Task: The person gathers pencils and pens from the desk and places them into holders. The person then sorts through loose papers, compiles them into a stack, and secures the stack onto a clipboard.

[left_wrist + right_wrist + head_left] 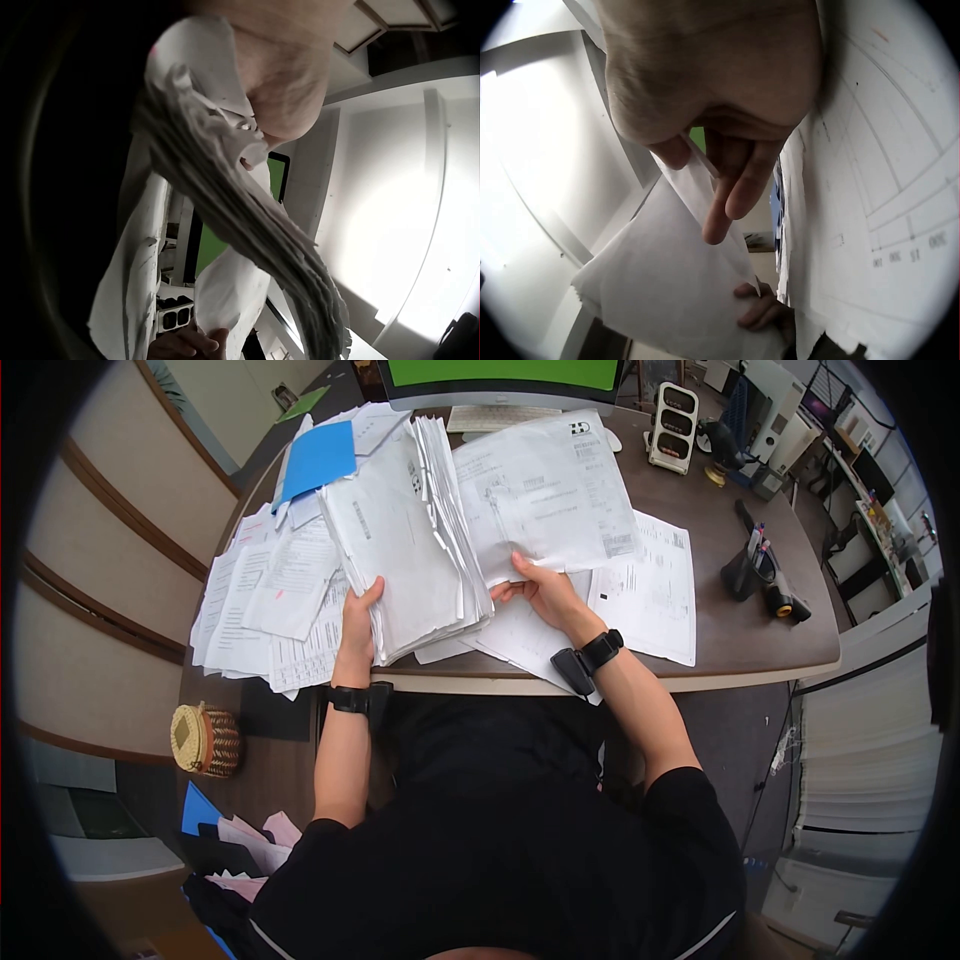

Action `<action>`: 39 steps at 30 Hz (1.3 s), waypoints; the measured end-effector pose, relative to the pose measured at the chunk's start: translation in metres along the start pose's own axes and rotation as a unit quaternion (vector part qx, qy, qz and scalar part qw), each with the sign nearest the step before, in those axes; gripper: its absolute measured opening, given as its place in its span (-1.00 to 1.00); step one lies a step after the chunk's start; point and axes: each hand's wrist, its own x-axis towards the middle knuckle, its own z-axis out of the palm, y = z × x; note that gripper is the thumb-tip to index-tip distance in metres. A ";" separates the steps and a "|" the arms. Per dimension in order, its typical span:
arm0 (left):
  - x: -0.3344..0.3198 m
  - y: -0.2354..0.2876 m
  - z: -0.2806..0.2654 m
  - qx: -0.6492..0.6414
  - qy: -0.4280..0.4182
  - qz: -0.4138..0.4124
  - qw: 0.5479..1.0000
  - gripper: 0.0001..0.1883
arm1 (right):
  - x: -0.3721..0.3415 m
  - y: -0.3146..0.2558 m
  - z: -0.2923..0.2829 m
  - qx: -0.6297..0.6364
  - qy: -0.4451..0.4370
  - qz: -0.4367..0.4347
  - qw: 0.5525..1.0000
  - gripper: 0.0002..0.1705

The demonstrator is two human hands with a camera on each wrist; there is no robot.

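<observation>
In the head view my left hand grips a thick stack of papers by its near left edge, thumb on top. The left wrist view shows the stack's uneven, crumpled edges from close by. My right hand pinches the near edge of a large white printed sheet of paper, thumb on its upper face. This sheet tilts up just right of the stack. In the right wrist view, two fingers extend beyond the pinched paper edge.
Loose printed papers and a blue folder lie at the left of the desk. More sheets spread under my right hand. A keyboard, a monitor, a white three-slot holder and a pen cup stand around.
</observation>
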 end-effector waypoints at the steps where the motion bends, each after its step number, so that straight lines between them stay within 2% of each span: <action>1: 0.001 0.002 0.001 0.002 0.004 0.000 1.000 -0.48 | 0.002 -0.001 0.000 -0.001 -0.001 -0.001 1.000 -0.54; 39: 0.001 0.003 0.003 0.002 0.000 0.002 1.000 -0.49 | 0.000 -0.001 0.001 0.010 0.007 0.010 1.000 -0.55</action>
